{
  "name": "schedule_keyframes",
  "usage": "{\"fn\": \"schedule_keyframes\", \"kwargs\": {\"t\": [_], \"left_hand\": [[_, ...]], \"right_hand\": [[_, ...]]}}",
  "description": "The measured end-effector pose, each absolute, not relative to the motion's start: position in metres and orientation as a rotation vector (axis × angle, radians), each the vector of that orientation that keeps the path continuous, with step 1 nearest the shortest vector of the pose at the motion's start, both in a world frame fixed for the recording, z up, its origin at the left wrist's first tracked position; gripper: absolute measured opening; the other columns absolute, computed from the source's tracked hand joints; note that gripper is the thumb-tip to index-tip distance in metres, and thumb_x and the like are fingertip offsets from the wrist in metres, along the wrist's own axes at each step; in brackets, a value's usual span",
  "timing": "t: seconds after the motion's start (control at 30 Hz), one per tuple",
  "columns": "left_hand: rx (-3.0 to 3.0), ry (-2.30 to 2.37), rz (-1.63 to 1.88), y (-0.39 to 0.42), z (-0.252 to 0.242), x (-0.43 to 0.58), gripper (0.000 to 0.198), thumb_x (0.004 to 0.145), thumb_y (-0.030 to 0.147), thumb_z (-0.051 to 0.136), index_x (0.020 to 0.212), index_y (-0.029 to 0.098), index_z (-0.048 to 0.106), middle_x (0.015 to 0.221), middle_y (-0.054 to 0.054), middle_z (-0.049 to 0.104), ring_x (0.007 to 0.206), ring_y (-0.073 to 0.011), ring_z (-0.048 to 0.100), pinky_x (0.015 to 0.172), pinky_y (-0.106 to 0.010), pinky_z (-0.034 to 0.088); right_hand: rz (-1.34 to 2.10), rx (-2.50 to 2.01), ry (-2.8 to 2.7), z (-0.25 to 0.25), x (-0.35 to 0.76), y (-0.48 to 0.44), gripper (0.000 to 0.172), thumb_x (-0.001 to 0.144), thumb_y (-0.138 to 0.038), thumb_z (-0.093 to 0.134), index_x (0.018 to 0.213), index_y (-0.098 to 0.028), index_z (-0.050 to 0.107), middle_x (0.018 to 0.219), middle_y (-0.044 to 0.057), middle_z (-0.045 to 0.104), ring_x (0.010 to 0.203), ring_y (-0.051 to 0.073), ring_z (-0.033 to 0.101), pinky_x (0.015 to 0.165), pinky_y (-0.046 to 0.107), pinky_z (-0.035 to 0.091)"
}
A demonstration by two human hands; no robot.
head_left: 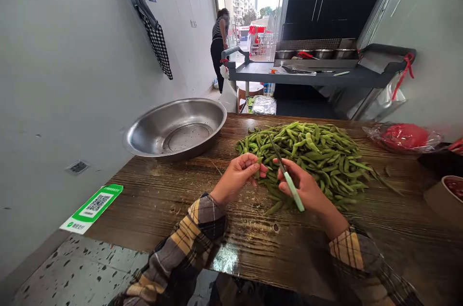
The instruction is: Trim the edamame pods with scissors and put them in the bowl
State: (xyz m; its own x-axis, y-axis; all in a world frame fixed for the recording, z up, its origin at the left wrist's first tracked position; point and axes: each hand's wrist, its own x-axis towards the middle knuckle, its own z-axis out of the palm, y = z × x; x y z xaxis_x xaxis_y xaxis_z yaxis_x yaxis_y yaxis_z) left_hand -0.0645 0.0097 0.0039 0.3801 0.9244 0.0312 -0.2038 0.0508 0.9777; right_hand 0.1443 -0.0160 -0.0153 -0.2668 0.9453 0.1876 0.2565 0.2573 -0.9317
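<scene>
2 curled hands point(237, 173) point(304, 187) near green pods point(321, 154)

I'm looking at a pretty big heap of edamame pods point(314, 159) that's sprawling across the dark wooden tabletop point(162, 200), some pods bright green, others duller, all pointing every which way. One single green pod point(259, 166) is sitting pinched in the left hand point(240, 173), with the fingers partly covering it. The cutting tool point(288, 179) is slanting in the right hand point(306, 189), pale mint handle pointing down toward me, slim dark blade aiming up and away in front of the heap. Honestly I'm not making out its exact type.
</scene>
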Motion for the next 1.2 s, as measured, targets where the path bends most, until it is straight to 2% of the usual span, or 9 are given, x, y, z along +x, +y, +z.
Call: {"fn": "schedule_keyframes", "kwargs": {"t": [0.13,0.27,0.37,0.53,0.9,1.1,1.2], "left_hand": [[1.098,0.748,1.039,0.006,0.001,-0.066,0.029,0.074,0.032,0.075,0.091,0.014,0.059,0.084,-0.005,0.070,0.077,-0.0171,0.066,0.064,-0.028,0.055],[1.093,0.780,1.075,0.002,0.003,-0.075,0.025,0.078,0.031,0.072,0.094,0.014,0.063,0.087,-0.006,0.069,0.082,-0.0173,0.066,0.070,-0.030,0.057],[1.133,0.767,1.093,0.000,0.003,-0.078,0.022,0.080,0.034,0.069,0.089,0.014,0.065,0.084,-0.004,0.068,0.080,-0.0171,0.065,0.069,-0.030,0.058],[1.205,0.745,1.096,-0.004,-0.001,-0.075,0.024,0.081,0.035,0.068,0.092,0.015,0.063,0.079,-0.003,0.066,0.075,-0.0160,0.063,0.062,-0.029,0.057],[1.319,0.782,1.069,-0.005,-0.001,-0.073,0.024,0.083,0.037,0.064,0.082,0.013,0.060,0.072,-0.003,0.062,0.069,-0.0145,0.060,0.053,-0.024,0.053],[1.291,0.810,1.088,-0.005,-0.002,-0.072,0.026,0.081,0.039,0.066,0.082,0.014,0.061,0.074,-0.003,0.063,0.068,-0.0153,0.061,0.051,-0.023,0.051],[1.316,0.818,1.076,-0.004,-0.003,-0.072,0.026,0.081,0.039,0.065,0.083,0.013,0.062,0.072,-0.004,0.064,0.065,-0.0141,0.060,0.049,-0.022,0.048]], "right_hand": [[0.867,-1.302,-1.803,-0.013,0.137,-0.021,0.052,0.071,-0.032,0.071,0.119,-0.019,0.057,0.095,0.005,0.065,0.084,0.021,0.061,0.080,0.036,0.049],[0.752,-1.289,-1.871,-0.010,0.128,-0.027,0.048,0.070,-0.025,0.070,0.117,-0.019,0.058,0.099,0.006,0.065,0.086,0.021,0.061,0.080,0.036,0.050],[0.741,-1.232,-1.947,-0.012,0.123,-0.030,0.051,0.073,-0.022,0.070,0.121,-0.021,0.056,0.101,0.006,0.063,0.085,0.020,0.060,0.080,0.035,0.051],[0.676,-1.203,-2.017,-0.018,0.121,-0.031,0.054,0.074,-0.020,0.070,0.126,-0.023,0.054,0.102,0.005,0.060,0.086,0.020,0.058,0.080,0.035,0.050],[0.715,-1.221,-2.078,-0.014,0.118,-0.034,0.064,0.071,-0.021,0.074,0.130,-0.019,0.050,0.107,0.006,0.057,0.092,0.020,0.056,0.086,0.035,0.048],[0.692,-1.229,-2.092,-0.011,0.118,-0.035,0.068,0.069,-0.024,0.077,0.131,-0.019,0.051,0.105,0.006,0.058,0.091,0.020,0.056,0.085,0.036,0.048],[0.661,-1.221,-2.068,-0.013,0.118,-0.033,0.063,0.071,-0.026,0.077,0.129,-0.017,0.054,0.098,0.006,0.059,0.085,0.019,0.057,0.081,0.034,0.050]]}}
